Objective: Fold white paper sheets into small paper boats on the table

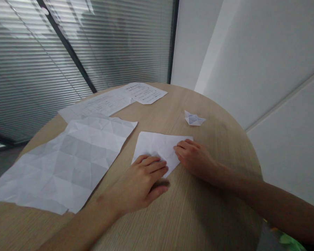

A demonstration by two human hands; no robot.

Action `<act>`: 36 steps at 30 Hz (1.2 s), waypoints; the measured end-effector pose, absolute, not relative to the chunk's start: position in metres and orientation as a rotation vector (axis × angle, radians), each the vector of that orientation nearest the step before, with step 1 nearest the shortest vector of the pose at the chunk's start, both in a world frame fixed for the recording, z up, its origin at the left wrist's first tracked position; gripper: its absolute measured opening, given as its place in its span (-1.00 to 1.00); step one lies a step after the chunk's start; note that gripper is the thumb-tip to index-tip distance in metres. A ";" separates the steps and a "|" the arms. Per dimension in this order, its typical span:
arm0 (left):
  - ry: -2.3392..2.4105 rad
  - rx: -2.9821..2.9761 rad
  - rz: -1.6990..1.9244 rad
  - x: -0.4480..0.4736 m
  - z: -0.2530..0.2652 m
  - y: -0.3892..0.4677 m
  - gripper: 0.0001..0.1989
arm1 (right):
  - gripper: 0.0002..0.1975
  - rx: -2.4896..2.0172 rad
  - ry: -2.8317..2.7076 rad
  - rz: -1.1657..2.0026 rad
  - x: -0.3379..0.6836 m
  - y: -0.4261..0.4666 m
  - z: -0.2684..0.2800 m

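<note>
the person's left hand [146, 184] is resting on the near side of the small white paper [157, 143], fingers loosely extended, not closing around anything. right hand [195, 157] is touching the paper's right end, fingers curling; can't tell if pinching. paper is lying mid-bench [211, 216], right of the large creased sheet [81, 157], nearer than the folded paper piece [194, 119]. left fingers should be pinning firmly, right ones pressing evenly, likely avoiding slips or stray creases.

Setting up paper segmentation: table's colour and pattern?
The table is light brown with fine wood grain; best seen in the head view.
</note>
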State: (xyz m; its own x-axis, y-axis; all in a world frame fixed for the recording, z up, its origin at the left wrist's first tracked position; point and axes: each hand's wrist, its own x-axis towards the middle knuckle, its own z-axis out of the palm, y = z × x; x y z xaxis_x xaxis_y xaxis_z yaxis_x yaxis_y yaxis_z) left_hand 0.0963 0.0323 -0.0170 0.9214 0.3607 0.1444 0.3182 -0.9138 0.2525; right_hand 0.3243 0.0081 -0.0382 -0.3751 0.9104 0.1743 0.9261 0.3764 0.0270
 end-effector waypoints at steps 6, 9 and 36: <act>0.369 2.749 0.222 0.090 -0.016 0.034 -0.33 | -0.64 -1.640 -2.433 -0.027 0.320 0.005 -0.036; 0.387 2.752 0.280 0.084 -0.018 0.039 -0.27 | -0.45 -1.534 -2.491 0.037 0.325 0.007 -0.041; 1.145 3.008 0.256 0.105 -0.027 0.026 -0.59 | -0.48 -1.568 -2.471 0.066 0.313 0.000 -0.041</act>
State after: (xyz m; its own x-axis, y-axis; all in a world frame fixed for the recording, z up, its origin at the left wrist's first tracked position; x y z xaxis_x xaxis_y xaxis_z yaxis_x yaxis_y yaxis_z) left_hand 0.1054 0.0255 -0.0273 0.7362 0.6529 0.1781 0.6666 -0.7450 -0.0247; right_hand 0.3134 0.0002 -0.0413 -0.4099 0.8988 0.1554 0.8891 0.4318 -0.1517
